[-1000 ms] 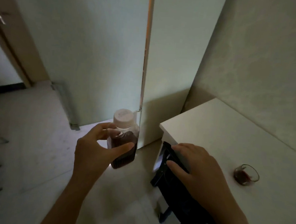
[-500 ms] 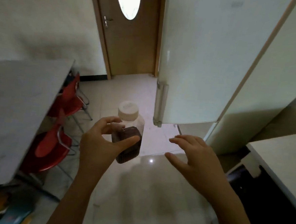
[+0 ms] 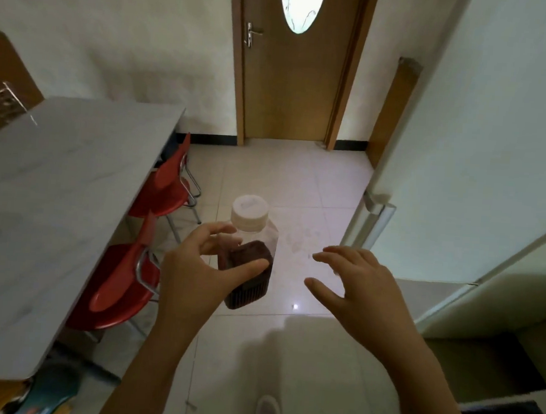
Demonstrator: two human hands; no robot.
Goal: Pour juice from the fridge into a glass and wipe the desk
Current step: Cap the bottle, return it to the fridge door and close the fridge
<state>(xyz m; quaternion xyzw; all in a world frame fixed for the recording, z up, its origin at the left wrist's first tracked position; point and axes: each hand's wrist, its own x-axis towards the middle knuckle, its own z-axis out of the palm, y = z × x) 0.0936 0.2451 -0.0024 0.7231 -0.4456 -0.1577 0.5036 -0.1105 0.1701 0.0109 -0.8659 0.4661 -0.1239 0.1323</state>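
The left hand (image 3: 196, 269) gripped a clear square white-capped bottle of dark juice (image 3: 251, 254); the right hand (image 3: 356, 284) hovered open, empty. Likely it was headed back into the white fridge (image 3: 482, 156), whose door would need opening.

A wooden door (image 3: 293, 79) with an oval glass pane (image 3: 301, 5) and a metal lever handle (image 3: 252, 34) stands shut at the far wall; pale floor tiles (image 3: 267, 180) run from it toward the near edge. At left a grey table (image 3: 39, 206) stretches near to far; two red chairs (image 3: 124, 280) are tucked against its right side; a white shoe (image 3: 268, 413) shows at the near edge.
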